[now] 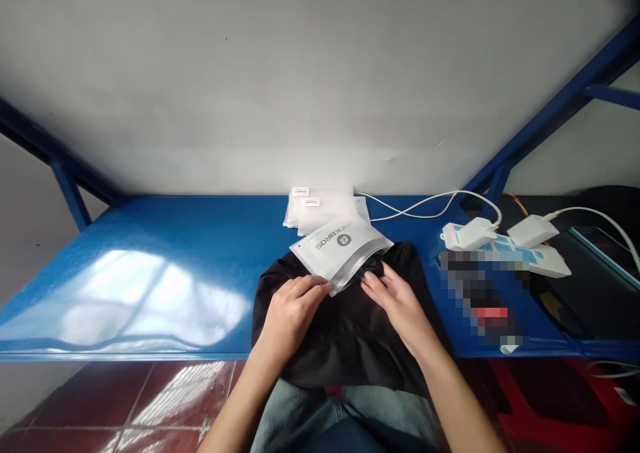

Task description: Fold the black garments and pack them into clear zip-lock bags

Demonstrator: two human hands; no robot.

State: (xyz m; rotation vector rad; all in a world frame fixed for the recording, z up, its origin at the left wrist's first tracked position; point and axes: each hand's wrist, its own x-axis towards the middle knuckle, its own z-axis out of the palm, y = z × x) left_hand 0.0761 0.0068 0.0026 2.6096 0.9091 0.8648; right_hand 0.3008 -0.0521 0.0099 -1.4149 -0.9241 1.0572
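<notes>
A blue table (165, 253) is carrying everything I'm working over. A black garment (345, 326) is lying on it and drooping over its near edge, with a white pouch (341, 246) resting on top. A stack of pouches (323, 212) is sitting near the wall, and white chargers (500, 240) with cables (425, 205) are lying to the right.

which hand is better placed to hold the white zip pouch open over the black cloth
Left. The left hand already pinches the white plastic zip pouch at its near corner; the right hand rests beside it on the black folded cloth.
</notes>
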